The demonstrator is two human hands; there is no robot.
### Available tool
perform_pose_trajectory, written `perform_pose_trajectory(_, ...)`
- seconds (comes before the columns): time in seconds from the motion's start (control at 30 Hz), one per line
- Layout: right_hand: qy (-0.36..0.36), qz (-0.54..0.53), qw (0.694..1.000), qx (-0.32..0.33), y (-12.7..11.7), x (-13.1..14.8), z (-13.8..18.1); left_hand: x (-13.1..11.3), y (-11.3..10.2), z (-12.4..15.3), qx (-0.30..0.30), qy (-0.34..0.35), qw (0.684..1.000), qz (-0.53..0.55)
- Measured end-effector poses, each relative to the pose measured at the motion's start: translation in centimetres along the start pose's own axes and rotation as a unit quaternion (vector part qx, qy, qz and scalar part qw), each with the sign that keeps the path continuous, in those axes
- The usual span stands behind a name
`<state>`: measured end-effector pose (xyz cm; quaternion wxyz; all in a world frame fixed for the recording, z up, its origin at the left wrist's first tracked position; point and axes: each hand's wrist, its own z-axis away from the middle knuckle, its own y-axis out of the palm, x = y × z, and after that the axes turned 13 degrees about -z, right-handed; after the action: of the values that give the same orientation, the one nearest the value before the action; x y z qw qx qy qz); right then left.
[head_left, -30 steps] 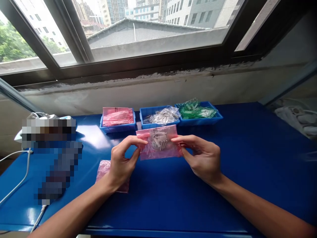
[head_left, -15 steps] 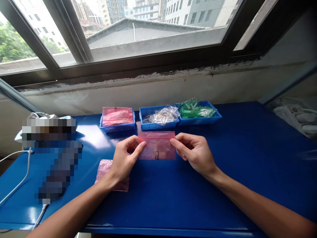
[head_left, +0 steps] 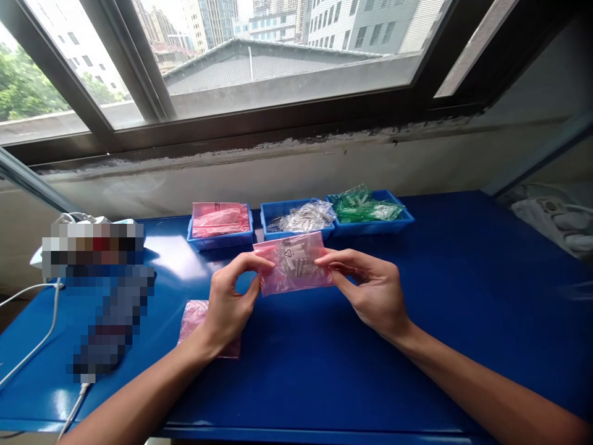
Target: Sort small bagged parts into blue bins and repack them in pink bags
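Observation:
I hold a small pink plastic bag (head_left: 291,262) with several small pale parts inside, above the blue table (head_left: 324,364). My left hand (head_left: 229,303) pinches the bag's left edge between thumb and fingers. My right hand (head_left: 370,287) pinches its right edge. The bag is tilted slightly, with a printed mark facing me. Another pink bag (head_left: 197,318) lies flat on the table under my left wrist, partly hidden.
Three blue trays stand in a row at the table's back: one with pink bags (head_left: 220,221), one with clear bags (head_left: 301,217), one with green bags (head_left: 365,207). A blurred object (head_left: 99,296) and white cable (head_left: 32,343) lie at the left. A wall and window rise behind.
The pink bag has been turned over between my hands: half a second ago it showed a plain face with the seal on top, now the parts and printed mark face me again.

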<state>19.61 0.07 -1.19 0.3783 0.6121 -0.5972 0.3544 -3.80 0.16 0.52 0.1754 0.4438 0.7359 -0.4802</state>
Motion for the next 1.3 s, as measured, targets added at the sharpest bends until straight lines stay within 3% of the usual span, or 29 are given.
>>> perform_pose_trajectory(0.1,-0.017,0.012,1.000,0.012,-0.1,0.1,0.0,0.1,-0.3,-0.1,-0.023,0.033,0.998,-0.049)
perform_pose_trajectory(0.17,0.012,-0.012,1.000,0.026,0.0,0.3,0.0,0.0,-0.4,-0.2,-0.035,0.027,0.997,-0.067)
perform_pose_trajectory(0.3,0.096,-0.042,0.992,0.077,0.1,0.4,0.0,-0.3,-0.2,-0.2,0.052,-0.064,0.996,0.035)
perform_pose_trajectory(0.4,0.099,-0.035,0.990,0.094,0.0,0.4,0.0,-0.5,-0.3,-0.5,0.083,-0.126,0.984,0.099)
perform_pose_trajectory(0.53,0.088,-0.034,0.991,0.097,0.0,0.4,-0.3,0.4,-2.3,-2.9,-0.011,-0.127,0.986,0.111)
perform_pose_trajectory(0.67,0.068,-0.003,0.991,0.114,0.1,0.6,-0.5,3.2,-5.3,-6.4,-0.120,-0.122,0.985,-0.017)
perform_pose_trajectory(0.73,0.060,0.005,0.990,0.124,0.1,0.6,-0.5,4.9,-6.2,-7.5,-0.155,-0.105,0.971,-0.151)
perform_pose_trajectory(0.87,0.046,0.015,0.989,0.141,0.1,0.6,-0.5,6.9,-6.6,-7.5,-0.146,-0.007,0.924,-0.352)
perform_pose_trajectory(0.93,0.039,0.019,0.988,0.149,0.1,0.6,-0.5,6.9,-6.3,-6.9,-0.140,0.059,0.911,-0.384)
perform_pose_trajectory(1.03,0.037,0.021,0.986,0.163,0.1,0.5,-0.5,6.8,-6.0,-6.0,-0.058,0.128,0.908,-0.395)
perform_pose_trajectory(1.13,0.033,0.028,0.985,0.169,0.1,0.5,-0.5,7.0,-5.9,-5.6,0.017,0.129,0.905,-0.406)
perform_pose_trajectory(1.3,0.028,0.035,0.983,0.179,0.1,0.5,-0.4,6.1,-6.6,-5.0,0.031,0.148,0.890,-0.431)
